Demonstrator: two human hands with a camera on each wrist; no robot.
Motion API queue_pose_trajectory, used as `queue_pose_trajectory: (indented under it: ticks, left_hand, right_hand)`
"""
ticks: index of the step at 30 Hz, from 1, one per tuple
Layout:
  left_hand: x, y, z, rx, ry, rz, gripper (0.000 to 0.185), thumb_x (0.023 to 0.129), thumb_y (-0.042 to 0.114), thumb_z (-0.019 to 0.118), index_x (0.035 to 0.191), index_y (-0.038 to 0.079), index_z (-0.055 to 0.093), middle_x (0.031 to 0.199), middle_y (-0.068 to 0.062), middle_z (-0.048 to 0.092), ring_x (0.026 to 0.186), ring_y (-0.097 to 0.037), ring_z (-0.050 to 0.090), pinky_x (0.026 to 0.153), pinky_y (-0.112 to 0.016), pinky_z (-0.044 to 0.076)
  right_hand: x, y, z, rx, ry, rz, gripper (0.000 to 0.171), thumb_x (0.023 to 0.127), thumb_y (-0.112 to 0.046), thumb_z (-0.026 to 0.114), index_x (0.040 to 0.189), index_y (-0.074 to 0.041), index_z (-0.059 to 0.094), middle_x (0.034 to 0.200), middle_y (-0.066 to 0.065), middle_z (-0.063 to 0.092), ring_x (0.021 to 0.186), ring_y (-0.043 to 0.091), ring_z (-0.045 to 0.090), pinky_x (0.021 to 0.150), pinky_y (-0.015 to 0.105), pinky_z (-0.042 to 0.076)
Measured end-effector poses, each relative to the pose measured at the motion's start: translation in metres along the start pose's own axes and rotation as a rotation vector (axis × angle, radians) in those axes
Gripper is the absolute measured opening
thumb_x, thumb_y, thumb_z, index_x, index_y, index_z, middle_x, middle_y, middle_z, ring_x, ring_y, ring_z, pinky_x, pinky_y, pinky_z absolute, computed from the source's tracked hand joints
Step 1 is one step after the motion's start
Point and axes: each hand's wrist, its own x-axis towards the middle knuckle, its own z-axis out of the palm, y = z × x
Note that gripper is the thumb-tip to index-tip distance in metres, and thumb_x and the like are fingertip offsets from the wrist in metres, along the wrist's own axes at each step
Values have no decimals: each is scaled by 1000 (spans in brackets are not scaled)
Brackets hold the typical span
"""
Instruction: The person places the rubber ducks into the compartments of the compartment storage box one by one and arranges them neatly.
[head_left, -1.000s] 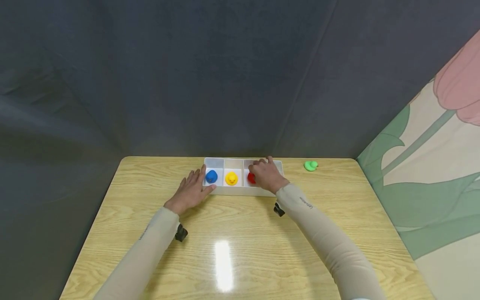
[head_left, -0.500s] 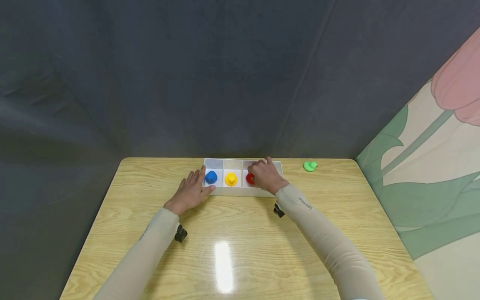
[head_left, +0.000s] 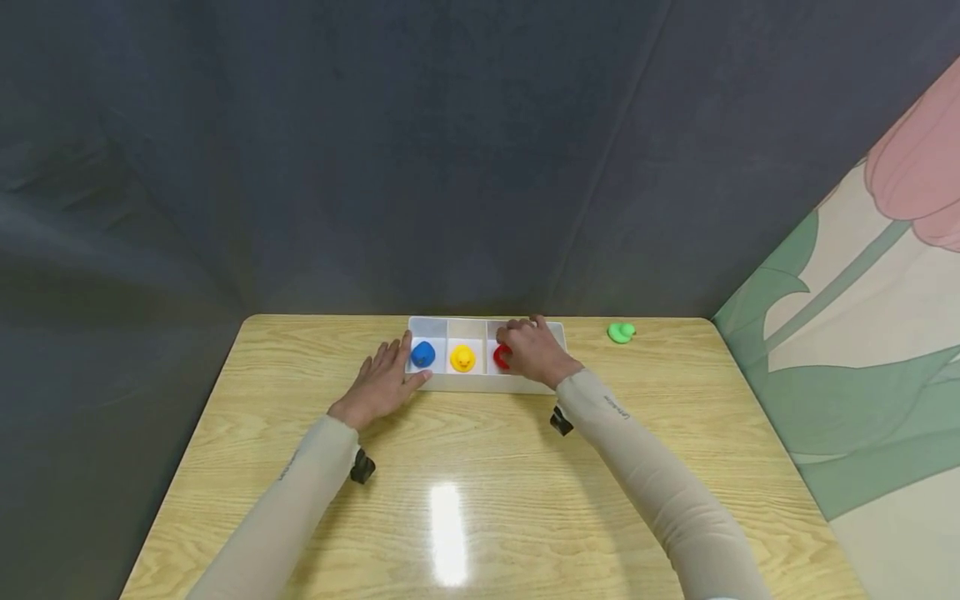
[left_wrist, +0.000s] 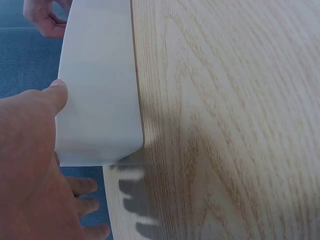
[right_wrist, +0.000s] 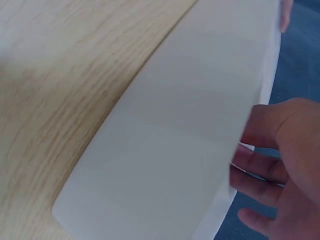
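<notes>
A long white tray (head_left: 450, 382) with three compartments stands at the table's far edge. A blue toy duck (head_left: 423, 354) lies in its left compartment, a yellow toy duck (head_left: 462, 358) in the middle one. My left hand (head_left: 378, 387) rests at the tray's left front corner, thumb on the front rim and fingers stretched along the left end. Down into the right compartment reaches my right hand (head_left: 534, 350), its curled fingers pinching a red toy duck (head_left: 500, 358), mostly covered by the hand. The right wrist view hides the fingertips behind the tray's front wall (right_wrist: 165, 120).
On the table (head_left: 480, 467), right of the tray near the back edge, sits a green toy duck (head_left: 621, 332). A dark curtain (head_left: 450, 167) hangs behind the table, and a flower-patterned cloth (head_left: 862, 333) borders it on the right.
The right hand has shifted very slightly within the right compartment, and a little different part of the red duck shows. The left hand, the tray and the other ducks stay put.
</notes>
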Motion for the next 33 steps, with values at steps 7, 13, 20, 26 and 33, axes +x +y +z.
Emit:
queue_pose_trajectory:
  ticks: [7,13,20,26,33]
  left_hand:
    - [1,-2,1,26,20,12,87,101,62,34,160,16,-9,167,-21,-1,155,-42,0,124,-64,4]
    - [2,-4,2,29,11,-1,87,100,66,32,159,19,-12,168,-14,-12,156,-38,-4,125,-61,0]
    - [0,-7,-1,28,14,14,88,100,65,33,159,17,-11,167,-17,-11,156,-41,-4,124,-64,0]
    - [-1,-10,-1,24,15,9,87,101,63,34,160,17,-10,168,-18,-8,156,-42,-2,123,-65,2]
    - [1,-13,1,14,7,-1,88,100,65,33,159,18,-12,168,-17,-6,156,-41,-2,124,-65,2]
  right_hand:
    - [-6,5,-12,107,78,-43,26,91,-20,72,115,-11,71,109,5,71,101,25,62,102,51,42]
    - [-10,12,-23,136,91,-29,27,92,-21,69,117,-10,70,113,5,72,107,27,64,101,50,42]
    - [-14,19,-28,170,107,-12,27,92,-20,69,116,-8,71,112,6,71,108,26,64,98,50,43]
    - [-16,25,-31,176,131,-9,24,92,-19,69,114,-8,71,110,7,71,106,27,65,96,52,44]
    - [-22,37,-34,193,138,28,23,93,-18,67,113,-7,71,111,8,71,106,29,66,98,54,44]
